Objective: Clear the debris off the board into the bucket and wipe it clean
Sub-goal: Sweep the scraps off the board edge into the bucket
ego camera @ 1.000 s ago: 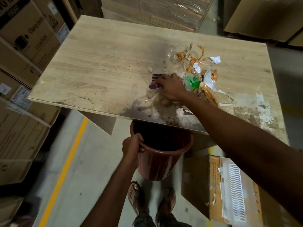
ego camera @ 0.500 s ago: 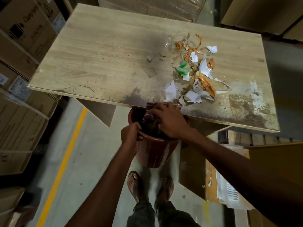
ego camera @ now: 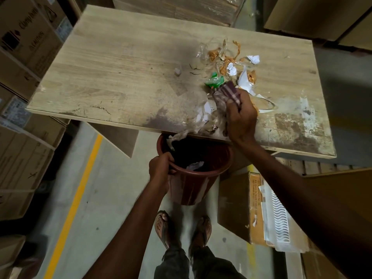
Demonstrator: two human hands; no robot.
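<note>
Paper and plastic scraps (ego camera: 231,63) lie on the dirty wooden board (ego camera: 120,67) near its front edge, a striped rag (ego camera: 227,93) among them. The brown bucket (ego camera: 193,190) is below.

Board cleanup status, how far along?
Done: a paper scrap lies in the bucket. In hand: right hand grips the striped cloth beside plastic film hanging off the board edge; left hand holds the bucket rim. Left: orange, green and white debris, plus unwiped stains.

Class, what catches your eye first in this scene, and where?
Most striking is the debris of torn paper, plastic and orange scraps on the wooden board, right of centre. The right hand grips a striped cloth among it, while the left hand holds a brown bucket by its rim below the board's near edge.
</note>
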